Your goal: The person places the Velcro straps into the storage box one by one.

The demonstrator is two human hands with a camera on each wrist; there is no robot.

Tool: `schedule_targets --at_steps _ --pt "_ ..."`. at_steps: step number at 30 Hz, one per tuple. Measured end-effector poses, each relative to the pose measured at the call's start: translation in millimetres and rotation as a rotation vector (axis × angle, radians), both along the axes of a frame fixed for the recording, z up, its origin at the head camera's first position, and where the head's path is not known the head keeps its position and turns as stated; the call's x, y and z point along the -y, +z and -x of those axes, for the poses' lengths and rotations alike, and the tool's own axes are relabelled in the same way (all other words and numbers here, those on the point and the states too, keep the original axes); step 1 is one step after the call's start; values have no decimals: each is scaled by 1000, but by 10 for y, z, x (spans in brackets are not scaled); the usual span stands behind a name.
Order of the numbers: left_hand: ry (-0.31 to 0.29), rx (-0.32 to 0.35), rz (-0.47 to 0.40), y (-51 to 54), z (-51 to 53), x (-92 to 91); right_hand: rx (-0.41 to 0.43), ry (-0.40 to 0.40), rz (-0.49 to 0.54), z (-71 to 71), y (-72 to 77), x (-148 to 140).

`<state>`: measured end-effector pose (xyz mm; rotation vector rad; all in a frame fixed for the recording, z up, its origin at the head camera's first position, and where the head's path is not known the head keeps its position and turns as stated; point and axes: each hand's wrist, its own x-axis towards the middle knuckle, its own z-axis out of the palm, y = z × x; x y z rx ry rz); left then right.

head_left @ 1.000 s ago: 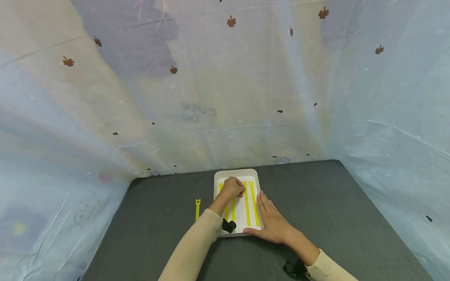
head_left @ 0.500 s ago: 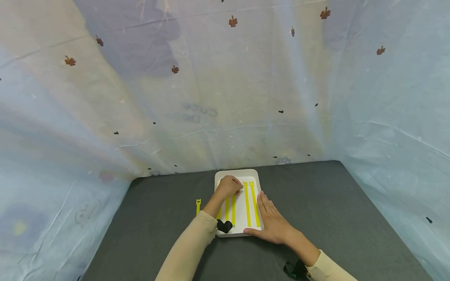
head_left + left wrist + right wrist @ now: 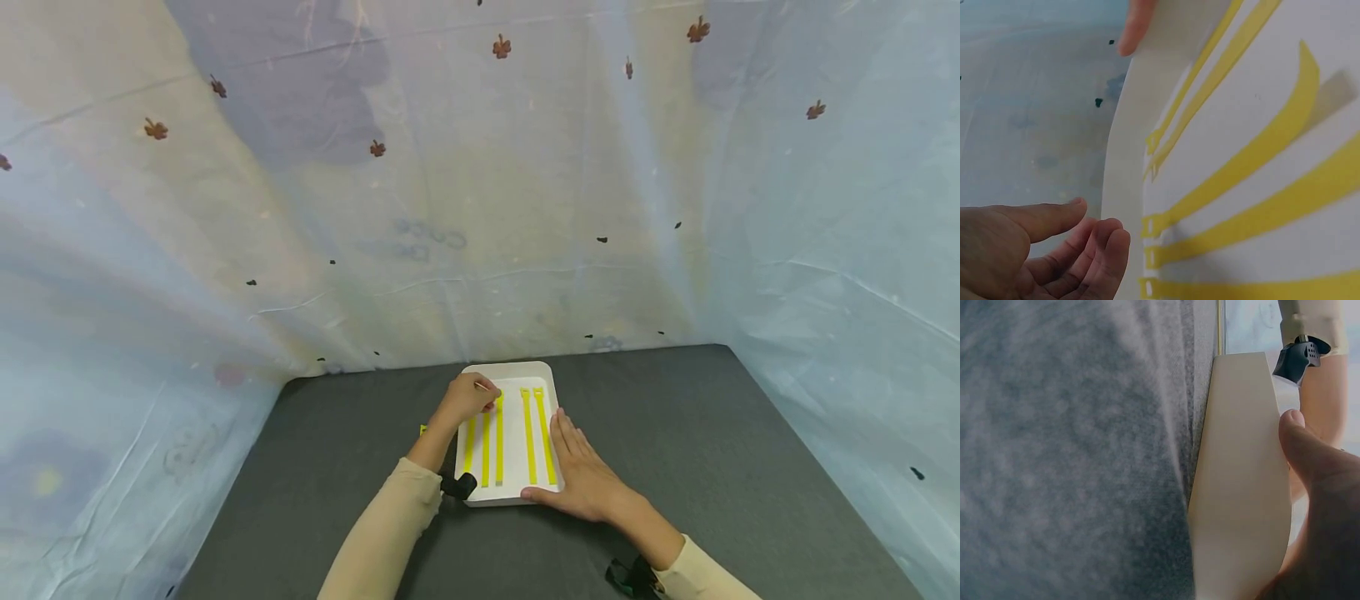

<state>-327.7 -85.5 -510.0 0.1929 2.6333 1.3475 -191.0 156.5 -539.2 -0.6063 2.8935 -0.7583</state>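
Several yellow cable straps (image 3: pixel 529 437) with slotted heads lie lengthwise in a white tray (image 3: pixel 512 367). Over the tray's far left part is my left hand (image 3: pixel 467 398), fingers loosely bent. In the left wrist view the thumb and fingertips of this hand (image 3: pixel 1054 250) stand apart with nothing between them, beside the strap heads. One strap (image 3: pixel 1266 134) has its tail end curling up off the tray floor. My right hand (image 3: pixel 581 475) rests along the tray's right side, fingers straight, thumb at the near corner. The right wrist view shows its thumb (image 3: pixel 1310 447) against the tray wall (image 3: pixel 1241 475).
Another yellow strap (image 3: pixel 423 429) lies on the dark grey cloth (image 3: pixel 352 467) left of the tray, mostly hidden by my left arm. A patterned pale curtain (image 3: pixel 450 208) hangs behind and on both sides. Black wrist cameras (image 3: pixel 459 485) sit on the sleeves.
My left hand has moved left over the tray, from the middle straps to the left ones, uncovering the third strap's head. My right hand stays at the tray's side.
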Motion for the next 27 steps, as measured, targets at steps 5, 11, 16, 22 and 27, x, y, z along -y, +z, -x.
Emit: schedule_targets --at_steps 5,11,16,22,27 --pt "14 -18 -30 4 0 141 6 -1 5 -1 4 5" --pt "55 -6 -78 41 -58 282 11 7 12 -6 22 6" --pt "59 -5 -71 58 -114 406 10 11 16 -11 14 -3" --pt "85 -27 -67 56 -137 589 5 11 23 -10 10 -12" --pt "128 -44 -47 50 -186 736 -15 20 35 -14 2 -16"
